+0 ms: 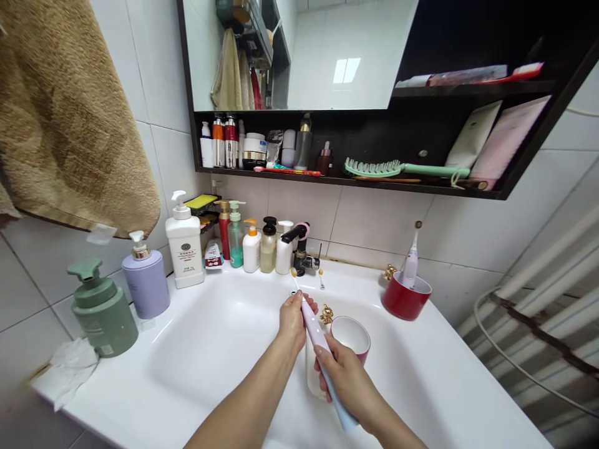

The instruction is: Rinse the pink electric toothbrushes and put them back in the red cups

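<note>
Over the sink (pixel 201 349) I hold an electric toothbrush (pixel 314 327) at a slant, its small brush head pointing up towards the faucet. The handle fades from pink to light blue. My right hand (pixel 349 380) is wrapped round the lower handle. My left hand (pixel 292 321) is closed round the upper end, where the brush head joins the handle. Below and beside my right hand, a red cup with a white inside (pixel 365 352) stands in the basin. A whitish tray-like thing (pixel 312 368) lies partly hidden under the toothbrush. A detached brush head (pixel 321 280) rests on the rim behind.
A black faucet (pixel 304 259) rises at the back. Another red cup (pixel 405 305) on the right rim holds a white electric toothbrush (pixel 410 265). Pump bottles (pixel 185 249) line the left and back edges. A dark mirror cabinet (pixel 346 187) overhangs the sink. A brown towel (pixel 79 118) hangs left.
</note>
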`<move>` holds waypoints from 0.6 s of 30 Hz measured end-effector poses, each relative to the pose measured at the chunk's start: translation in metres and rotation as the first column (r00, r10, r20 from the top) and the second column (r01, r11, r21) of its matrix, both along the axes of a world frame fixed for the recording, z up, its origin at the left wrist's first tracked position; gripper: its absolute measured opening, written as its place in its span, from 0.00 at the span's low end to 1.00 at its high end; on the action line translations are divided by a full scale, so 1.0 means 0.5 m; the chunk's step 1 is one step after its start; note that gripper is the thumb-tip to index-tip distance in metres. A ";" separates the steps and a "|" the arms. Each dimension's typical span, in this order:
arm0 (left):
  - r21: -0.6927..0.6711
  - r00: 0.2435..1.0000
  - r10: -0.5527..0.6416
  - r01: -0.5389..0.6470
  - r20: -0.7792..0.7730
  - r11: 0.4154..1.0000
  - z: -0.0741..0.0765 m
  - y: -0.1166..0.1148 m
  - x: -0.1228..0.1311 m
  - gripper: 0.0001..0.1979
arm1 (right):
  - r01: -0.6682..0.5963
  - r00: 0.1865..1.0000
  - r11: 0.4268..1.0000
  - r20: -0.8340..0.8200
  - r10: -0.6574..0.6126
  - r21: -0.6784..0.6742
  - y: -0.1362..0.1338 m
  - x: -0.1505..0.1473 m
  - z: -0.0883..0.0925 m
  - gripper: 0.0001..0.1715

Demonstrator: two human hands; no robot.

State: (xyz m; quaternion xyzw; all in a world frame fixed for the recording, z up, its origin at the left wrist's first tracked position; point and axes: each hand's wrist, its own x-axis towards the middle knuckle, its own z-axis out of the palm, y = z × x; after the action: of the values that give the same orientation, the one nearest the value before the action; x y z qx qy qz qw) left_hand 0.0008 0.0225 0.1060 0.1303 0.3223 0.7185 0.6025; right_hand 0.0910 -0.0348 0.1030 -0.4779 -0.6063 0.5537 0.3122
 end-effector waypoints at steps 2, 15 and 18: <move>-0.001 1.000 -0.003 0.003 0.006 1.000 0.000 0.000 -0.001 0.06 | -0.034 0.997 0.997 -0.073 0.029 -0.075 -0.003 0.000 0.002 0.13; 0.002 0.999 -0.041 0.041 0.019 0.999 0.001 0.003 -0.003 0.07 | 0.032 1.000 1.000 -0.001 -0.032 -0.001 -0.006 -0.004 -0.003 0.14; -0.013 0.992 -0.127 0.126 -0.008 0.992 0.004 -0.004 0.001 0.09 | 0.056 0.994 0.998 -0.088 -0.059 -0.037 -0.007 0.001 -0.002 0.15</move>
State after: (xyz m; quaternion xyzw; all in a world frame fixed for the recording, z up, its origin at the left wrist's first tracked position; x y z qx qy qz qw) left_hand 0.0015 0.0206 0.1082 0.1498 0.3205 0.6762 0.6462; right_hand 0.0917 -0.0384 0.1020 -0.4753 -0.5679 0.5757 0.3466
